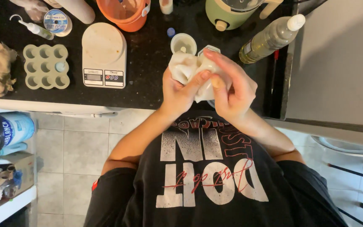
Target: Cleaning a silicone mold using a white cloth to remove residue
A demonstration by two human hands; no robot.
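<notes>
Presently, a crumpled white cloth (190,69) is held bunched between both hands above the front edge of the black counter (148,75), just right of the white kitchen scale (104,54).

Left hand (179,90): fingers curled under the bundle, thumb pressed onto its front fold.
Right hand (232,86): fingers pressed together and laid over the top, thumb tucked against the cloth's lower side.

Step judged in hand: the cloth is being gathered or kneaded. Care would be called for to keep a steady two-handed squeeze clear of the small white cup (183,43) just behind, right of the scale.

Orientation: no clear point is shown by the wad; its long axis is judged to run roughly from near the scale away to the right, parallel to the counter edge.
</notes>
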